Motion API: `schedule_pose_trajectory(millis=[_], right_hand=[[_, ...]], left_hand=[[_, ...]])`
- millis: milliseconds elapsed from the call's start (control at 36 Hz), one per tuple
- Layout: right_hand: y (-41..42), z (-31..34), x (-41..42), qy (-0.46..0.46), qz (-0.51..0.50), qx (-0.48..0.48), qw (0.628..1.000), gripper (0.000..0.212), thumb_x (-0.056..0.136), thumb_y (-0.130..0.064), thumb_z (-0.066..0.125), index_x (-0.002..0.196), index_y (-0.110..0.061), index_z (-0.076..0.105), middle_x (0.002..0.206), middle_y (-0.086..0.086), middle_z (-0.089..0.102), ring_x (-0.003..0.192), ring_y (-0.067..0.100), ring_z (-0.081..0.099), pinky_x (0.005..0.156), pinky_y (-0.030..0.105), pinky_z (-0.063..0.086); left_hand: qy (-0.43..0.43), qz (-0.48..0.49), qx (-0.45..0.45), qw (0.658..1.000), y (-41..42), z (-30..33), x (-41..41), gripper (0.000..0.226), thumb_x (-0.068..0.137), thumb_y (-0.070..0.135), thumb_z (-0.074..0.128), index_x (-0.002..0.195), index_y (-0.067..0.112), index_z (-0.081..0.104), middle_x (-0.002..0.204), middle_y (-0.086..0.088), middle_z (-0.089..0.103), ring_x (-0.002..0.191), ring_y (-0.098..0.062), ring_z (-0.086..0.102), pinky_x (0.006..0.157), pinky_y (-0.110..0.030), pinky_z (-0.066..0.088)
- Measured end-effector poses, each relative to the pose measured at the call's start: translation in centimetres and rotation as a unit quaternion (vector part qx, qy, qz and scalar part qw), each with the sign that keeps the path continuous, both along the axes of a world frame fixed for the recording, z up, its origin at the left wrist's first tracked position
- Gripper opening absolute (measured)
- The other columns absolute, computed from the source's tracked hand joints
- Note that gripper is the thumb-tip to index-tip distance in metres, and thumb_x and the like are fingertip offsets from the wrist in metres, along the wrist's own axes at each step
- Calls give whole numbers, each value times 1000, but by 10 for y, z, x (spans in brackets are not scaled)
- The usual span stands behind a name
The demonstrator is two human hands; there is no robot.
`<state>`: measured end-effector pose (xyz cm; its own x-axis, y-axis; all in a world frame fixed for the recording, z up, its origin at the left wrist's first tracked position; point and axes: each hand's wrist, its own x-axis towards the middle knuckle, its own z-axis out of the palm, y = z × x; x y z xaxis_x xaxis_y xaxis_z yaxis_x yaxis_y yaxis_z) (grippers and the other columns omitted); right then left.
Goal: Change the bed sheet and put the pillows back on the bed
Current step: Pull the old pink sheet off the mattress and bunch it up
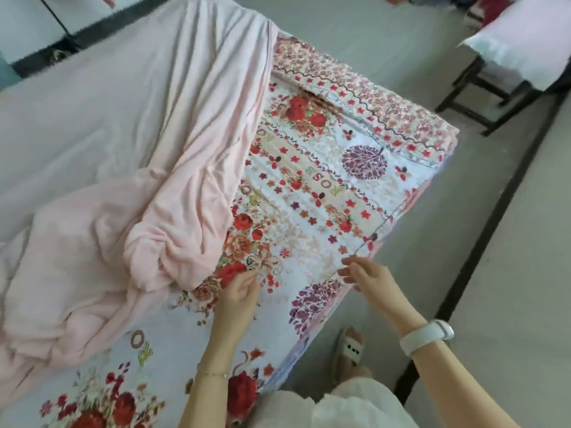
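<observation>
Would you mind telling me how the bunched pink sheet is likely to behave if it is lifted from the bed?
The pink sheet will probably be floppy, since it lies in soft folds and twists. It looks thin, so likely light. Its spread across the floral mattress suggests it may drag and trail.

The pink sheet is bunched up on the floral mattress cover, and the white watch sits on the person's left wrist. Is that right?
Not quite. The head view shows the white watch on the right wrist; the left wrist carries only a thin bracelet. The pink sheet is indeed bunched up on the floral mattress cover.
</observation>
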<state>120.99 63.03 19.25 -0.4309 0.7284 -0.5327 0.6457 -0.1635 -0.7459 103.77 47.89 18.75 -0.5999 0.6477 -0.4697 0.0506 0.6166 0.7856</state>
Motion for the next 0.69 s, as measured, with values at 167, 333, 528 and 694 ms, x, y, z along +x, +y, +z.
schedule_pose_trajectory(millis=[167, 333, 528, 694], right_hand=[[36, -27, 123, -54, -89, -53, 993, 30, 100, -15, 37, 121, -7, 56, 100, 3, 62, 94, 19, 60, 85, 29, 48], [95, -43, 231, -75, -137, -85, 984, 30, 100, -15, 37, 122, -6, 56, 100, 5, 64, 96, 20, 59, 93, 35, 48], [171, -37, 303, -63, -224, -86, 969, 29, 100, -14, 35, 118, -7, 57, 94, 2, 62, 78, 5, 58, 66, 16, 42], [238, -37, 320, -31, -271, -92, 958, 27, 100, -15, 35, 115, -9, 57, 94, 7, 65, 77, 8, 59, 68, 17, 43]], left_hand=[[23, -98, -64, 993, 71, -11, 79, 34, 99, 28, 44, 129, 15, 52, 130, 0, 54, 107, -7, 47, 92, -19, 35], [10, -165, -82, 983, 169, -18, 164, 33, 99, 28, 42, 128, 16, 54, 130, 1, 54, 112, -9, 49, 91, -20, 36], [-20, -245, -69, 967, 280, -14, 236, 30, 99, 29, 42, 126, 21, 54, 124, 4, 57, 116, -11, 53, 93, -22, 38], [9, -252, -80, 964, 354, -21, 253, 27, 99, 22, 44, 120, 15, 58, 119, -4, 61, 113, -18, 56, 92, -26, 41]])
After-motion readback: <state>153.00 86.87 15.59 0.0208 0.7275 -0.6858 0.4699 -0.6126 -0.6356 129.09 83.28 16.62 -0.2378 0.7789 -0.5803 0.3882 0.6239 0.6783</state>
